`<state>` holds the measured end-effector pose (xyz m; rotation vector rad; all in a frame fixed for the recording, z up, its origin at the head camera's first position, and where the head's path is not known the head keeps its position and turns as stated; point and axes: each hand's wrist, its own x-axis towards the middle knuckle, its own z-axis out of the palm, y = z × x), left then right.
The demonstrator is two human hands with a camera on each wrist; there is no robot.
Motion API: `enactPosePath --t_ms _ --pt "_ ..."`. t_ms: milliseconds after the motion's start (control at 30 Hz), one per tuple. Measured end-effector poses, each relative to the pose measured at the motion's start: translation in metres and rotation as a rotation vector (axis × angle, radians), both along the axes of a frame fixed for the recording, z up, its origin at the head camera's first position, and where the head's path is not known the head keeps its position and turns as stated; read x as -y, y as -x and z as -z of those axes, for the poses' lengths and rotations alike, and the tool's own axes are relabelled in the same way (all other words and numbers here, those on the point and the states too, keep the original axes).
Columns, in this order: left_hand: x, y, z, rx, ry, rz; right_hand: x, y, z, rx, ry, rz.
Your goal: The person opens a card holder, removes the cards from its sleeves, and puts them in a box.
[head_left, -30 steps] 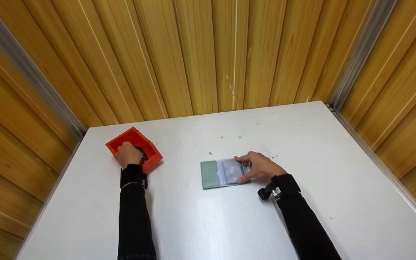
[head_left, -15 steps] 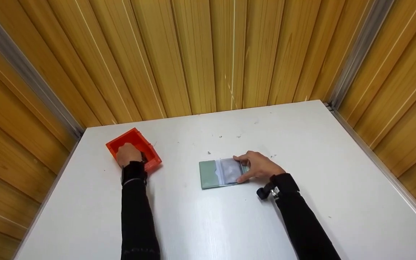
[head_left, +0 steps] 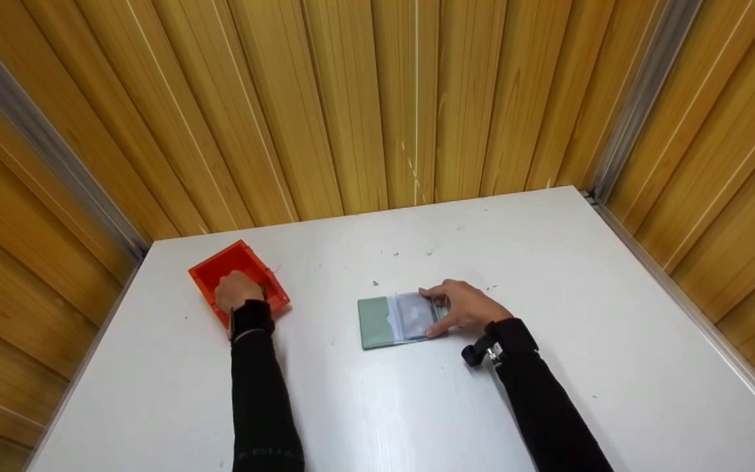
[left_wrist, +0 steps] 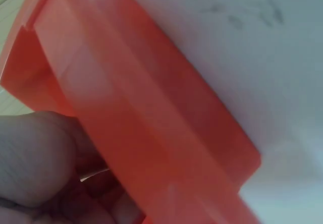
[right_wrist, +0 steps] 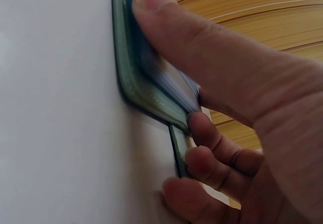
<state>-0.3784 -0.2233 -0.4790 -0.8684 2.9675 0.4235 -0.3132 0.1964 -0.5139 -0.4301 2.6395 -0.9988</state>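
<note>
My left hand (head_left: 238, 290) reaches down into an orange-red plastic bin (head_left: 212, 267), its fingers mostly hidden by the back of the hand. In the left wrist view the thumb (left_wrist: 38, 156) and curled fingers sit behind the bin's wall (left_wrist: 116, 103); what they hold, if anything, is hidden. A sliver of something dark shows beside the hand in the bin. On the white table, my right hand (head_left: 472, 305) grips the right part of a green card holder (head_left: 375, 322) with clear plastic sleeves (head_left: 413, 316). Its thumb (right_wrist: 192, 37) lies on the near edge, fingers at the far side.
The white tabletop (head_left: 364, 406) carries a few small dark marks beyond the card holder. Yellow wood-look panel walls (head_left: 345, 105) stand at its back and sides. Each wrist wears a black strap, and the right strap (head_left: 512, 337) has a small device sticking out.
The left hand has shifted slightly right inside the bin, and the dark thing beside it is now mostly covered. The right hand keeps its hold on the card holder. The head view has shifted slightly.
</note>
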Motion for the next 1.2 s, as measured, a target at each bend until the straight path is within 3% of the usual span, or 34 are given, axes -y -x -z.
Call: enactPosePath --t_ms 300,633,1033,1200 --pt "-0.005 -0.001 0.009 0.005 0.087 -0.001 0.0 0.001 0.0 0.005 0.01 0.0" --pt "-0.006 -0.005 0.021 -0.079 0.102 -0.002 0.0 0.0 0.004 -0.001 -0.003 -0.024" --pt "-0.004 -0.007 0.016 -0.116 0.098 0.018 0.0 0.001 -0.002 0.004 0.019 -0.025" --pt "-0.008 -0.007 0.014 -0.173 0.107 0.037 -0.001 0.001 -0.001 0.013 0.01 -0.02"
